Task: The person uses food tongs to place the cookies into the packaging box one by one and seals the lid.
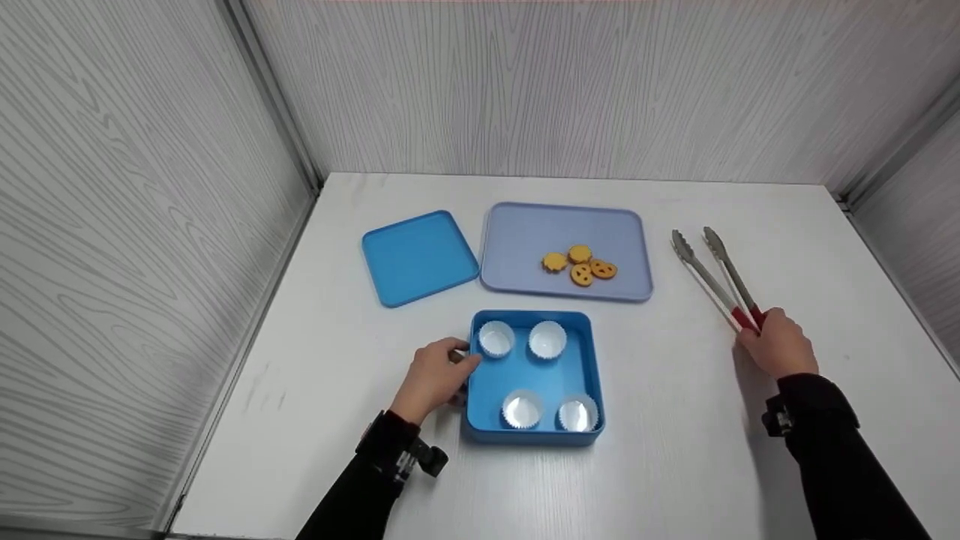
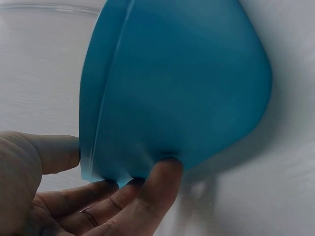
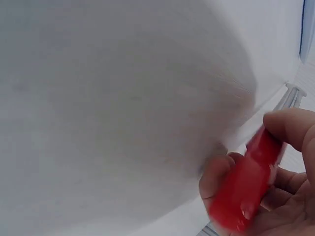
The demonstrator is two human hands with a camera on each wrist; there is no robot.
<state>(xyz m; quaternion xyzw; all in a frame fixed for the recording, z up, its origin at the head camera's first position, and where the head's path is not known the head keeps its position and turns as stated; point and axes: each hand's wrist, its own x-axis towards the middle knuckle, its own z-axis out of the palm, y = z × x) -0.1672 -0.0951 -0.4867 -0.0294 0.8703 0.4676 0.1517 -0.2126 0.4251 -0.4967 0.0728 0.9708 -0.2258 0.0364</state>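
At the left wall of a square blue box, my left hand holds on, thumb at the rim and fingertips against the outer side. Several white fluted paper cups stand inside the box, among them one at the back left and one at the front right. My right hand grips a pair of metal tongs by the red handles. The tongs' arms are spread apart and point toward the back of the table.
Behind the box lies a lavender tray bearing several small cookies, two scalloped yellow ones and pretzel-shaped ones. A flat blue lid rests left of the tray, at its edge. Wood-grain panels enclose the white table.
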